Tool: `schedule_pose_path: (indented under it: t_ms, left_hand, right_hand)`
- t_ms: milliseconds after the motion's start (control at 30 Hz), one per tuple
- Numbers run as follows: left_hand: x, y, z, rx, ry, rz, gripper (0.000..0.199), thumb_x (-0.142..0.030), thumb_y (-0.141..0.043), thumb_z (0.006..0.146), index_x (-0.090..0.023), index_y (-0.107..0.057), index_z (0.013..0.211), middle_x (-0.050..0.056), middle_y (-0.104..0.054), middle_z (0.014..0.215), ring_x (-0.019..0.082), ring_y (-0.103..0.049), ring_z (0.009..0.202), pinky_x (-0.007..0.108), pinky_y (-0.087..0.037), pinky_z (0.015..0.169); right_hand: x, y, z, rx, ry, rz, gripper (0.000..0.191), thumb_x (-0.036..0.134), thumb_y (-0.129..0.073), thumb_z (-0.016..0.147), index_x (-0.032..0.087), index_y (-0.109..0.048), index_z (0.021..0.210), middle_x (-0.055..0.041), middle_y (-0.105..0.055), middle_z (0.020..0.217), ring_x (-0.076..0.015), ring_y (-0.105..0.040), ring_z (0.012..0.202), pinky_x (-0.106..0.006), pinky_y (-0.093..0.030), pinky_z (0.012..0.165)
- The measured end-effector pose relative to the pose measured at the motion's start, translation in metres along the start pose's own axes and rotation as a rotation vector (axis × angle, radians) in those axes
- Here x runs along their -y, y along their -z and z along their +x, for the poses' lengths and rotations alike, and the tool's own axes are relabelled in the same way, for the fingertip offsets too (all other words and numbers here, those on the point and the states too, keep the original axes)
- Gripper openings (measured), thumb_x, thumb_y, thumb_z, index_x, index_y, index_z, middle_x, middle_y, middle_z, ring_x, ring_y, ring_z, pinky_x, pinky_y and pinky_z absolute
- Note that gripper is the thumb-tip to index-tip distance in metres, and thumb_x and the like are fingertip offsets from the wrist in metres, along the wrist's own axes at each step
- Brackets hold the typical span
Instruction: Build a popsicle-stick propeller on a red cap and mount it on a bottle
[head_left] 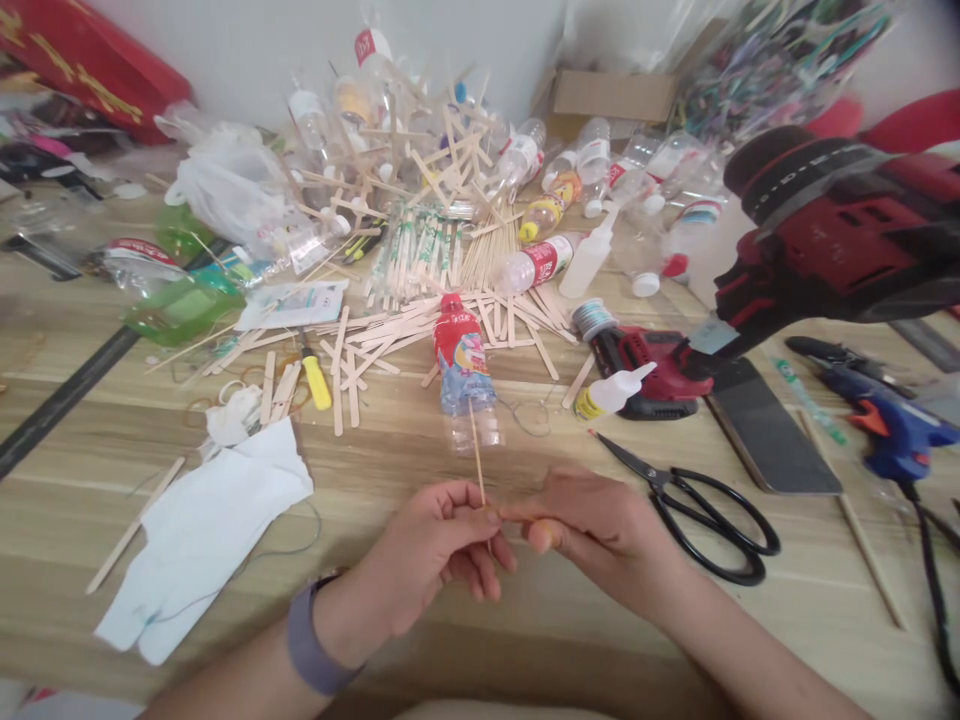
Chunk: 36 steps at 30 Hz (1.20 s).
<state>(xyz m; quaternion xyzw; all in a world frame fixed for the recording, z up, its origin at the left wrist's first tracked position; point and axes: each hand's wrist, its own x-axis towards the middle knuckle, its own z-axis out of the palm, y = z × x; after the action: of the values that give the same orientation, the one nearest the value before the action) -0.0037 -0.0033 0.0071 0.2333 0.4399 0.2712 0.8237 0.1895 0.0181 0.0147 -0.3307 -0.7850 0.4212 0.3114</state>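
Note:
My left hand (pixel 442 535) pinches a thin wooden skewer (pixel 478 455) between thumb and fingers, its upper part pointing away from me. My right hand (pixel 600 520) is closed, its index fingertip meeting my left thumb at the skewer; whatever it grips there is too small to make out. Just beyond the skewer's tip a plastic bottle (pixel 461 355) with a red and blue label rests on the table, partly covered by the skewer. Black-handled scissors (pixel 709 510) lie to the right of my right hand. White paper (pixel 217 530) lies left of my left hand.
Flat craft sticks (pixel 375 340) and plastic bottles (pixel 525 160) are heaped at the back. On the right are a red power drill (pixel 840 230), a small glue bottle (pixel 611 392), a phone (pixel 776 430) and a blue glue gun (pixel 892 420). A yellow-handled screwdriver (pixel 316 380) lies at left.

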Motion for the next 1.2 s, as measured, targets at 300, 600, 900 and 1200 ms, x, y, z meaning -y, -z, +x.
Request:
schedule_pose_path:
  t_ms: [300, 600, 900, 1200]
  left_hand:
    - [-0.001, -0.001, -0.002, 0.019, -0.006, -0.012, 0.035, -0.042, -0.076, 0.070, -0.014, -0.056, 0.074, 0.001, -0.068, 0.067, 0.005, -0.052, 0.040, 0.017, -0.037, 0.042]
    - [-0.001, -0.001, -0.002, -0.018, -0.018, -0.040, 0.037, -0.044, -0.081, 0.066, -0.013, -0.060, 0.073, -0.003, -0.058, 0.051, 0.004, -0.047, 0.040, 0.016, -0.027, 0.040]
    - [0.008, -0.003, 0.000, 0.006, -0.075, 0.059, 0.050, -0.060, -0.075, 0.067, -0.017, -0.049, 0.063, -0.005, -0.057, 0.053, 0.004, -0.044, 0.033, 0.017, -0.024, 0.032]
    - [0.008, -0.003, 0.001, -0.046, -0.064, 0.185, 0.049, -0.065, -0.065, 0.072, -0.019, -0.047, 0.066, -0.008, -0.045, 0.042, 0.005, -0.038, 0.035, 0.017, -0.022, 0.035]
  right_hand:
    - [0.000, -0.006, -0.005, 0.049, -0.109, -0.224, 0.029, 0.043, -0.051, 0.096, 0.022, -0.071, 0.093, -0.0032, -0.071, 0.078, -0.0149, -0.062, 0.068, -0.025, -0.043, 0.061]
    - [0.004, -0.032, -0.004, 0.057, -0.451, 0.505, 0.039, 0.052, -0.069, 0.080, 0.022, -0.072, 0.104, 0.0006, -0.067, 0.074, -0.0149, -0.058, 0.068, -0.025, -0.043, 0.061]
    - [0.011, -0.041, -0.002, -0.199, -0.629, 0.638, 0.029, 0.047, -0.083, 0.063, 0.020, -0.076, 0.073, -0.0018, -0.069, 0.076, -0.0135, -0.057, 0.065, -0.023, -0.044, 0.056]
    - [0.015, -0.042, -0.001, -0.185, -0.803, 0.599, 0.037, 0.049, -0.081, 0.061, 0.017, -0.064, 0.064, 0.0021, -0.060, 0.055, -0.0062, -0.042, 0.039, -0.020, -0.033, 0.035]
